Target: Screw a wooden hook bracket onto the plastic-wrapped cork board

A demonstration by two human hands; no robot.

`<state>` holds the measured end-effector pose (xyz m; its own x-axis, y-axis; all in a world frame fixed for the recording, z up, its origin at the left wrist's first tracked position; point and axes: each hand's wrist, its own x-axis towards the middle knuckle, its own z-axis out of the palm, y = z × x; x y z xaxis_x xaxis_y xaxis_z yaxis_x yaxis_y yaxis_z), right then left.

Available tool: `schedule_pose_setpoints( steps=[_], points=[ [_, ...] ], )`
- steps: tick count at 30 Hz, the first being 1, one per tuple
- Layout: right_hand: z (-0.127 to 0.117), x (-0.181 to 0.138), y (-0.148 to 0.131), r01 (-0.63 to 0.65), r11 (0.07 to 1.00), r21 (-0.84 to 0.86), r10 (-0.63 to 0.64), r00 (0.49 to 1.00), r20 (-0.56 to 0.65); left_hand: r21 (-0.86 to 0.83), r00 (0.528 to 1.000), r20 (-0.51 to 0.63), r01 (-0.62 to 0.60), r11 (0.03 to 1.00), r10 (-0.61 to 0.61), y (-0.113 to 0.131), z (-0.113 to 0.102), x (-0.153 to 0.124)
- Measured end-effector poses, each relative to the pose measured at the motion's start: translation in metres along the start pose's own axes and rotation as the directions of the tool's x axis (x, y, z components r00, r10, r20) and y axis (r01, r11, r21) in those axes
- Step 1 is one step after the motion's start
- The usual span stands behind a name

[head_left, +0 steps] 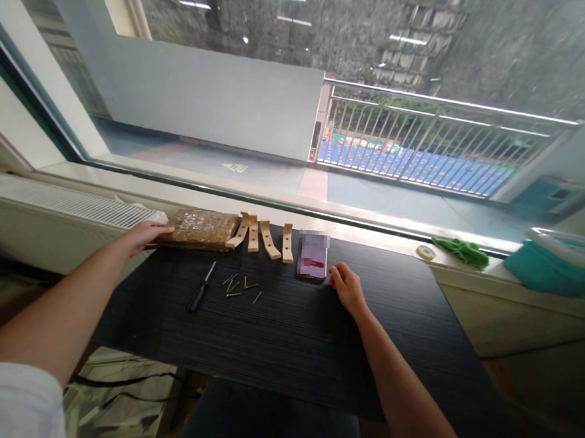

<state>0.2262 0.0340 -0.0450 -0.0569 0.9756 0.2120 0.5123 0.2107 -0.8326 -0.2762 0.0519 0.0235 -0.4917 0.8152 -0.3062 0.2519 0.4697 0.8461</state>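
Gripping still-wrapped package (199,231): left hand (147,235); right hand (348,289) half-open beside phone (312,266) — wooden pieces (288,244), screws (234,294) loose, unjoined; screwdriver (197,297) idle on surface (288,345).

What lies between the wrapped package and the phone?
In the head view, four curved wooden pieces with holes lie roughly side by side between the wrapped package and the phone.
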Motion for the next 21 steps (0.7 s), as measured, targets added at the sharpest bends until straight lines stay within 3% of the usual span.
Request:
schedule_pose_setpoints(
  steps=[9, 15, 21],
  points=[
    [0.0, 0.0, 0.002, -0.006, 1.0, 0.014, 0.006, 1.0, 0.009, -0.107, 1.0, -0.01, 0.001, 0.994, -0.002, 0.012, -0.005, -0.007],
    [0.001, 0.003, 0.008, -0.083, 0.997, 0.013, 0.082, 0.995, 0.062, -0.191, 1.0, 0.026, -0.004, 0.982, 0.009, 0.022, -0.005, -0.02],
    [0.001, 0.004, 0.01, -0.145, 0.988, 0.05, 0.14, 0.986, 0.092, -0.29, 0.999, -0.028, -0.046, 0.956, 0.039, 0.023, -0.005, -0.026]
  ],
)
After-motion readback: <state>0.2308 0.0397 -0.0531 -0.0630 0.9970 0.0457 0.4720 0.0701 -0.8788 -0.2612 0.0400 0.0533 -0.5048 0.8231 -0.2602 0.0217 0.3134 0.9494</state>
